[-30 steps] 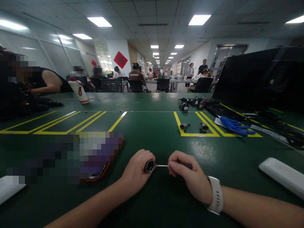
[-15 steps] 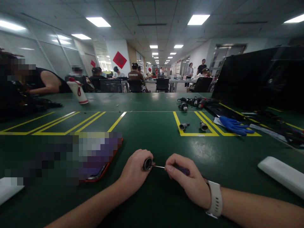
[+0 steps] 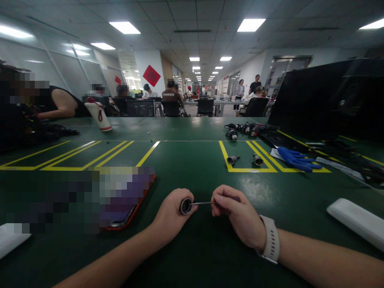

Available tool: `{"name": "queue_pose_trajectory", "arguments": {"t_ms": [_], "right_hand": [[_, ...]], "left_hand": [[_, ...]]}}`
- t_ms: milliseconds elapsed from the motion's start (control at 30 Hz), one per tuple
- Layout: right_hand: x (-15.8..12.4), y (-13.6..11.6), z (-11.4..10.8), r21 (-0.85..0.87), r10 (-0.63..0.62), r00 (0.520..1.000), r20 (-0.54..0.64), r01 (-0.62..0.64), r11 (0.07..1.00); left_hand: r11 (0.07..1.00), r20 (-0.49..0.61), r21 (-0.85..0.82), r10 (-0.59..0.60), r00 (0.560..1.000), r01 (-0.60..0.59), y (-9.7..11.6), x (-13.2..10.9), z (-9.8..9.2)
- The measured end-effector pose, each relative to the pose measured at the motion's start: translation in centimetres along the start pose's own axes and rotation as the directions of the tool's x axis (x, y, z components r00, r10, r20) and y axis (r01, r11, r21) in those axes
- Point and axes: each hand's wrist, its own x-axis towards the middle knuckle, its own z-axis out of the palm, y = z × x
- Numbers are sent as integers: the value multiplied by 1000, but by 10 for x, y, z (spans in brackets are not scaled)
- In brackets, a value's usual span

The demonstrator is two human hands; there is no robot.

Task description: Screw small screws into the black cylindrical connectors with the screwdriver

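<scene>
My left hand (image 3: 169, 214) is closed around a dark metal cylindrical connector shell (image 3: 186, 206), whose round open end faces me. In my right hand (image 3: 240, 216) is a screwdriver (image 3: 204, 203), gripped near the base of its thin shaft; the dark handle is mostly hidden by the fingers. The shaft points left and its tip reaches the connector shell's side or rim; exactly where it touches I cannot tell. Two similar metal shells, one on the left (image 3: 232, 160) and one on the right (image 3: 257, 159), lie farther back inside yellow tape lines.
On the green table (image 3: 192, 180) lie an orange-edged phone-like device (image 3: 144, 200), a blue glove (image 3: 295, 158) and a white elongated object (image 3: 357, 220). Cabled metal parts (image 3: 232, 134) sit farther back. A cup (image 3: 99, 116) stands left, near a person's arm (image 3: 61, 104).
My right hand has risen slightly and turned, its fingers shifting on the screwdriver. The shaft now lies nearly level and a little higher. My left hand has barely moved.
</scene>
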Motion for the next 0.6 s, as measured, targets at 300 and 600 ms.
{"name": "queue_pose_trajectory", "arguments": {"t_ms": [300,600], "right_hand": [[-9,-4,1,-241,-68,997,48,78,968],[2,-1,-1,124,55,998,24,-57,991]], "left_hand": [[998,12,55,43,999,-43,-2,-2,1],[995,6,-98,21,1000,-20,1,0,-1]]}}
